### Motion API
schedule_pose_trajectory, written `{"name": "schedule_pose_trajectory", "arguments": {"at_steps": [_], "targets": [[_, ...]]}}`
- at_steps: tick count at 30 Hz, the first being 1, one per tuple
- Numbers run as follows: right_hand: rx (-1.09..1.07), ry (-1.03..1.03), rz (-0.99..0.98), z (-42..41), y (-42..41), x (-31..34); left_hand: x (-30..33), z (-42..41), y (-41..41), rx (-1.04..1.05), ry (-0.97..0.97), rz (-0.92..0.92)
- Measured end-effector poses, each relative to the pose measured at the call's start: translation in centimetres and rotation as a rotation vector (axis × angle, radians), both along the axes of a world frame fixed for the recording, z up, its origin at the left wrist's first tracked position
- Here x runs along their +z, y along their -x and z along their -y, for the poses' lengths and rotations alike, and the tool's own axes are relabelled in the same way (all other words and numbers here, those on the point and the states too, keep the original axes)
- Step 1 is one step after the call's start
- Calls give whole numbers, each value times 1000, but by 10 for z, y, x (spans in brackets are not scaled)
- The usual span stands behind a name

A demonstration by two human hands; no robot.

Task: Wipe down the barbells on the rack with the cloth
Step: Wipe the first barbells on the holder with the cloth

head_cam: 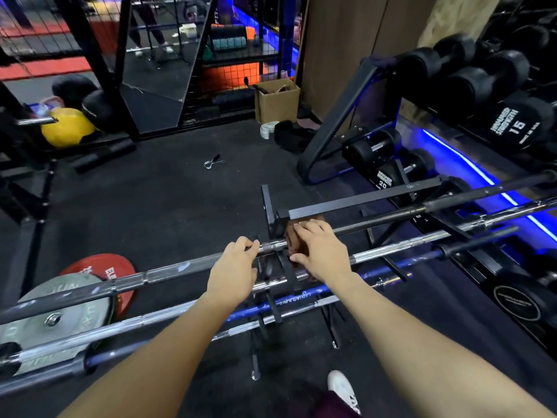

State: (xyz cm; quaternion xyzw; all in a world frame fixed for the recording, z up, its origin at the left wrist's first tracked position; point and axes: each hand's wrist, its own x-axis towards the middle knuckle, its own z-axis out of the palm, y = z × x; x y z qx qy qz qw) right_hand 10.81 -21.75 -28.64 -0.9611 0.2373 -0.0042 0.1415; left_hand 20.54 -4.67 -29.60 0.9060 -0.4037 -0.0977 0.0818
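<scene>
Gripping a chrome barbell (pixel 168 274) with curled left hand (pixel 233 271) fingers, right hand (pixel 321 251) fingers flat, pressing brown cloth (pixel 294 239) onto it

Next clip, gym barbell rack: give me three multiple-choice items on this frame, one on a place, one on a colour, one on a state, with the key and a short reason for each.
1. Where is the cloth?
A. on the floor by the weight plates
B. under the right hand, against the barbells at the rack's upright
C. in the cardboard box

2. What colour is the shaft of the barbell with white lettering, low on the rack?
A. blue
B. green
C. yellow

3. What is the left hand doing?
A. hanging free
B. lifting a dumbbell
C. gripping the chrome barbell beside the cloth

Key: 1 B, the brown cloth shows under the right hand's fingers on the bars; 2 A, the lettered shaft is blue; 3 C, the left fingers curl round the chrome bar.
</scene>
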Motion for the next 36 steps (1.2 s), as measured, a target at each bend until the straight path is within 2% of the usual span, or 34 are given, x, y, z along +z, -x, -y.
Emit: {"name": "schedule_pose_trajectory", "arguments": {"at_steps": [5,9,11,13,16,24,27,31,34,36], "targets": [[-63,109,32,-11,-8,-4,1,0,-4,-38,1,-26],[-25,94,243,-8,5,-8,1,0,-6,-41,16,-36],[14,59,295,-8,9,-7,1,1,-7,-32,24,-28],[149,25,315,-12,8,-4,0,1,-7,-18,24,-16],[326,-42,255,-14,-6,-3,0,2,-5,6,36,-41],[405,4,-21,21,-8,20,4,1,-5,27,62,-121],[441,85,-45,12,-17,22,5,1,-7,40,79,-170],[517,91,-27,2,-22,23,6,-2,-12,70,106,-238],[563,59,-55,10,-22,34,9,-9,-18,100,122,-190],[518,44,2,6,-19,39,10,-18,-24,141,132,-127]]}}
